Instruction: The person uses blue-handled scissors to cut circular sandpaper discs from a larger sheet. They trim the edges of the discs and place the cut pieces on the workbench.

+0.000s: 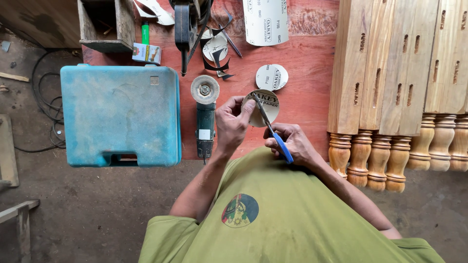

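Mid-cut: the left hand (233, 124) pinches a sandpaper disc (263, 107) just right of the angle grinder (205, 114), while the right hand's (292, 143) fingers grip blue-handled scissors (273, 131), blades laid across the disc. Next move likely needs turning the disc steadily.

Olive-green short-sleeved cotton T-shirt (292, 214), loose fit, creased. Round multicoloured printed emblem (240, 210) on chest: red, blue, green. Forearms bare below sleeves. No gloves on either hand.
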